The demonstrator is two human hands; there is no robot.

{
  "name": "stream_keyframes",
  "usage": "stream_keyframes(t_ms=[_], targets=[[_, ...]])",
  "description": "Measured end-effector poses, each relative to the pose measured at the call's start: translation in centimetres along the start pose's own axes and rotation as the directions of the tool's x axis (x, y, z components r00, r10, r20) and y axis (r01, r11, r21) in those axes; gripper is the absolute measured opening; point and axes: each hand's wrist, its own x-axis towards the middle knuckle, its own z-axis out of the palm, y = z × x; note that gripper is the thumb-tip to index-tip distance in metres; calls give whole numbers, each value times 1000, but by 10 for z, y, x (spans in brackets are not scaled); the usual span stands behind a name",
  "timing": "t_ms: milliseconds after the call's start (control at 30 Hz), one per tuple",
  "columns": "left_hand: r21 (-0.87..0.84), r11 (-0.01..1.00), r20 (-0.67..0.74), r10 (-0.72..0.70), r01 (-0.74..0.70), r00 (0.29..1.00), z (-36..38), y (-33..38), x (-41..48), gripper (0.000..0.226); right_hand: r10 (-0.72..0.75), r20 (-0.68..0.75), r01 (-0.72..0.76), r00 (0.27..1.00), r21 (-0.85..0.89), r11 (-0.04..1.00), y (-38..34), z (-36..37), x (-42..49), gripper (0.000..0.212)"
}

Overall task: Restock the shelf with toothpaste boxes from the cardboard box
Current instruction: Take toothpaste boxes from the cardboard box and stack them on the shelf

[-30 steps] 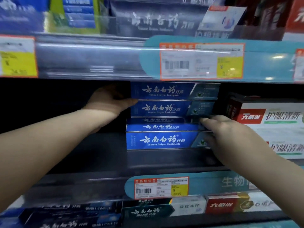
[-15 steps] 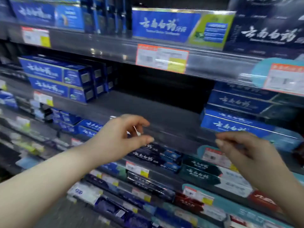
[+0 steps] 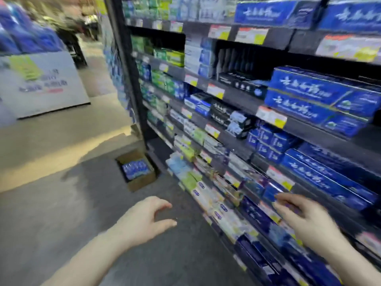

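Observation:
An open cardboard box stands on the floor at the foot of the shelving, with blue toothpaste boxes inside. Stacked blue toothpaste boxes lie on a shelf at the upper right, and more of them lie one shelf lower. My left hand hovers over the floor with relaxed, slightly curled fingers and holds nothing. My right hand is in front of the lower shelves, fingers loosely spread, empty. The view is blurred.
The tall dark shelf unit fills the right side, packed with green, white and black toothpaste packs and price tags. A grey floor aisle lies on the left. A white display sign stands at the far left.
Both hands have come off the stacked blue boxes and out of the shelf. The view has swung left and down, bringing the aisle floor and the cardboard box into sight.

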Motion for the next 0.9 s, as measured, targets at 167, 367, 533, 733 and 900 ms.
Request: stream_keyframes(t_ms=[167, 367, 533, 733, 900], targets=[[32, 980, -16, -198, 198, 980, -64, -117, -19, 108, -16, 100, 26, 995, -102, 994, -77, 102, 38, 37], [-29, 934, -47, -356, 355, 933, -97, -205, -4, 52, 8, 217, 32, 976, -180, 983, -136, 177, 84, 44], [-78, 897, -29, -438, 434, 899, -109, -271, 28, 52, 16, 247, 26, 969, -167, 986, -168, 233, 151, 41], [-86, 829, -29, -557, 553, 830, -160, -371, 111, 49, 29, 322, 9, 946, -116, 993, -215, 318, 268, 40], [-60, 806, -17, -591, 589, 806, -209, -433, 201, 52, 5, 390, 14, 921, -47, 999, -274, 377, 373, 39]])
